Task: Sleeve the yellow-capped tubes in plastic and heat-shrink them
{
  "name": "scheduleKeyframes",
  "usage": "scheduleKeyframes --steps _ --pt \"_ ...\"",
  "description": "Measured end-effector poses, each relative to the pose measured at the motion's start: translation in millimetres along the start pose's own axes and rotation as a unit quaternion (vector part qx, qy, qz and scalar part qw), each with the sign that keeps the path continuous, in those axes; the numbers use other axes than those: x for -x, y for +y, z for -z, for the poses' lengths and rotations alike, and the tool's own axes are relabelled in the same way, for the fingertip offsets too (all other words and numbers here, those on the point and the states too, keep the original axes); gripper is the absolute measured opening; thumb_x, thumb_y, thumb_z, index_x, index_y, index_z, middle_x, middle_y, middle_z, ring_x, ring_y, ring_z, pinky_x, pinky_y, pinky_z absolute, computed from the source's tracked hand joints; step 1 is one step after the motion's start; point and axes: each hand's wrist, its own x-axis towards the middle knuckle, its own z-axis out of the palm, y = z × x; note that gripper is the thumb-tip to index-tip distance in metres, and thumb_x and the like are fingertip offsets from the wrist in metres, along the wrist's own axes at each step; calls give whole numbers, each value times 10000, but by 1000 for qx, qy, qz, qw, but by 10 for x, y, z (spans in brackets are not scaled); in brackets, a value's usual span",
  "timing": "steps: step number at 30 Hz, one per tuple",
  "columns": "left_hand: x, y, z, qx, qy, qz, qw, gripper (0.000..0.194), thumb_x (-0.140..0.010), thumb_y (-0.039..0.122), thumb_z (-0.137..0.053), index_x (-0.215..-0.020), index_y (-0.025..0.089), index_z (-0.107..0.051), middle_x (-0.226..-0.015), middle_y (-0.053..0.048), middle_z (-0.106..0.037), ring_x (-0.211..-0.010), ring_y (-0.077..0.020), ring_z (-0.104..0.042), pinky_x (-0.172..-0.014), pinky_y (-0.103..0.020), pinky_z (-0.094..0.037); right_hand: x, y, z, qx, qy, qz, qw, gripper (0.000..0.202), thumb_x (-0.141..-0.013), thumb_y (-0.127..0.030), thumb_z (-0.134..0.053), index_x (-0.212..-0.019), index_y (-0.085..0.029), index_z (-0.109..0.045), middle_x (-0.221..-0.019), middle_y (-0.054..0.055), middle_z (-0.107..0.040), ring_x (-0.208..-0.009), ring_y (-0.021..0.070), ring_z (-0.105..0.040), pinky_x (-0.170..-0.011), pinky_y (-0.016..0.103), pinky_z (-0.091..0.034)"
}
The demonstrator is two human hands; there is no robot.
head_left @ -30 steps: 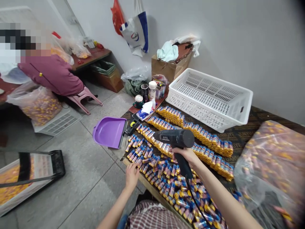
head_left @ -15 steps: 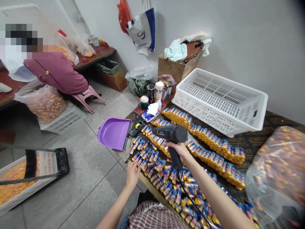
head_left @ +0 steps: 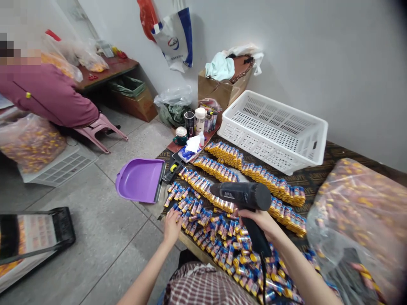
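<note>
My right hand [head_left: 256, 218] is wrapped round the handle of a black hair dryer [head_left: 240, 195], its barrel pointing left above the table. A black cord [head_left: 263, 277] runs down from the handle. Below lie many loose small blue-and-yellow tubes [head_left: 219, 243], with others standing in long packed rows [head_left: 271, 178] behind. My left hand [head_left: 173, 226] rests at the near left table edge, fingers stretched out over the closest loose tubes. Its fingertips appear to touch them, but I cannot make out any tube held.
A white plastic crate [head_left: 270, 146] stands behind the rows. On the right is a big clear bag [head_left: 359, 212] of small pieces. A purple dustpan [head_left: 138, 180] juts past the left edge near cups and tissues [head_left: 192, 146]. A person in a maroon top [head_left: 54, 95] sits far left.
The view has turned to the right, so the surroundings sit further left. The hair dryer has moved right and nearer over the tubes. My left hand stays at the table edge.
</note>
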Motion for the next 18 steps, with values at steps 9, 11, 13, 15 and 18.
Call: scheduleKeyframes --steps 9,11,13,15,18 --pt "-817 552 -93 -22 -55 -44 997 226 -813 228 -465 -970 170 -618 -1005 -81 -636 -997 -210 -548 -919 -351 -410 774 378 633 -29 124 -49 991 404 -583 -413 -735 -858 -126 -661 -796 96 -696 -516 160 -571 -453 265 -431" --pt "-1025 768 -210 -28 -74 -56 995 285 -807 302 -497 -1047 182 -596 -1083 -90 -611 -1051 -222 -527 -933 -354 -394 851 432 685 -34 150 -57 986 412 -585 -424 -734 -866 -132 -663 -773 89 -698 -478 150 -556 -418 257 -408" --pt "-1194 996 -344 -64 -109 -51 991 484 -749 406 -571 -1181 193 -523 -1211 -124 -540 -1145 -273 -470 -949 -392 -367 892 456 706 -36 157 -62 985 407 -596 -424 -731 -870 -131 -664 -689 70 -687 -434 136 -528 -403 251 -394" --pt "-1310 1202 -466 -135 -152 -24 979 706 -658 483 -640 -1272 204 -432 -1286 -158 -465 -1210 -330 -402 -967 -440 -327 912 459 708 -42 155 -63 985 399 -596 -414 -737 -864 -128 -664 -610 53 -665 -428 135 -524 -413 248 -399" --pt "-1385 1393 -582 -194 -178 5 965 780 -553 486 -709 -1230 206 -442 -1260 -165 -458 -1217 -363 -377 -985 -473 -280 930 457 698 -56 157 -60 984 400 -579 -414 -745 -845 -126 -666 -546 41 -638 -453 156 -547 -429 256 -415"
